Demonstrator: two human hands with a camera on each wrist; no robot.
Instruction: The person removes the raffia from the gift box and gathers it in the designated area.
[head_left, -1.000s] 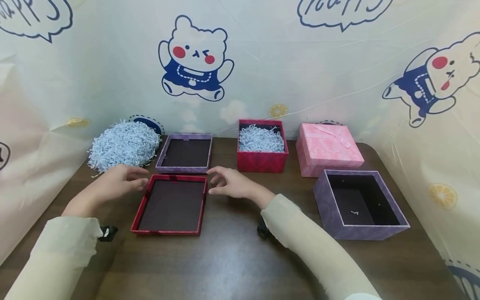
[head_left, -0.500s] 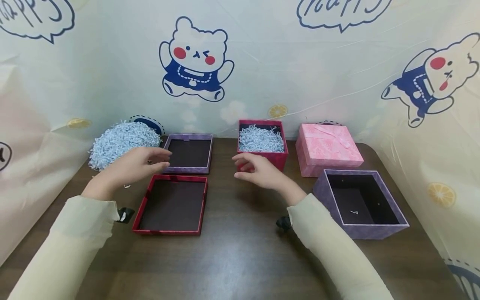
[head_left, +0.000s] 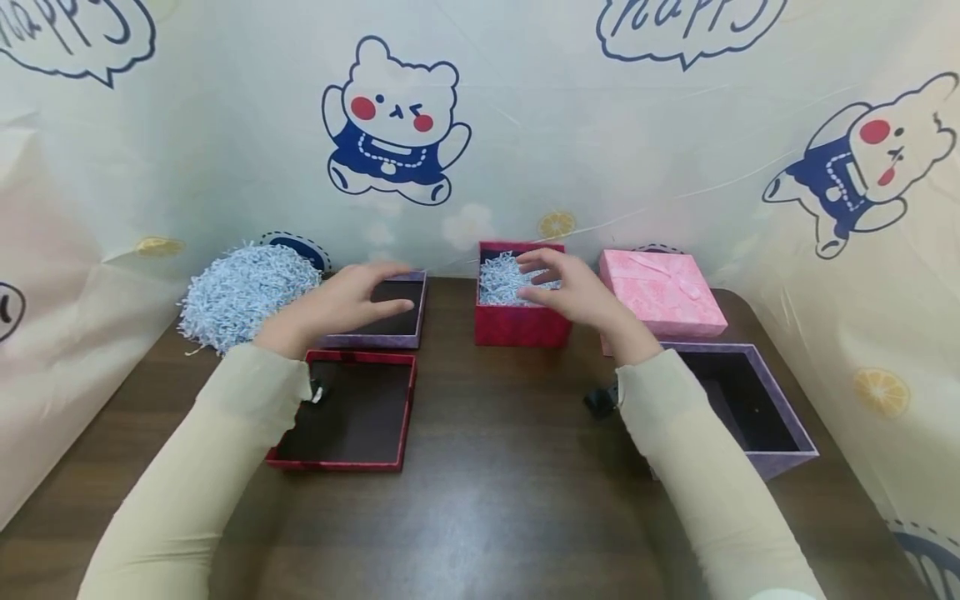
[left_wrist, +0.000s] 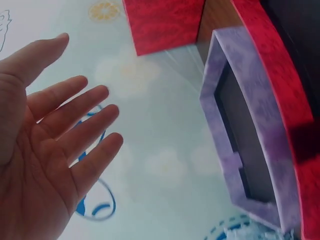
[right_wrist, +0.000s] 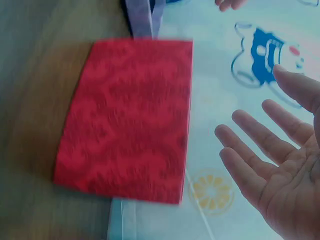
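My left hand [head_left: 341, 304] hovers over the purple lid [head_left: 375, 341], fingers extended and holding nothing; the left wrist view shows its bare palm [left_wrist: 45, 155]. My right hand [head_left: 572, 287] is raised over the right side of the red box [head_left: 521, 326], which is filled with pale blue shredded paper [head_left: 501, 279]. In the right wrist view its fingers are spread beside the box's red wall [right_wrist: 130, 120], with nothing in them. The red lid [head_left: 408, 408] lies inner side up in front of the purple lid, partly covered by my left sleeve.
A heap of blue shredded paper [head_left: 243, 292] sits at the back left. At the right stand a pink box with its lid on [head_left: 663, 292] and an open purple box [head_left: 780, 400], partly behind my right forearm. A printed cloth [head_left: 525, 150] hangs behind the table.
Both hands have lifted from beside the red lid and moved rightward and away from me. The left is now over the purple lid, the right over the red box. The boxes have stayed put.
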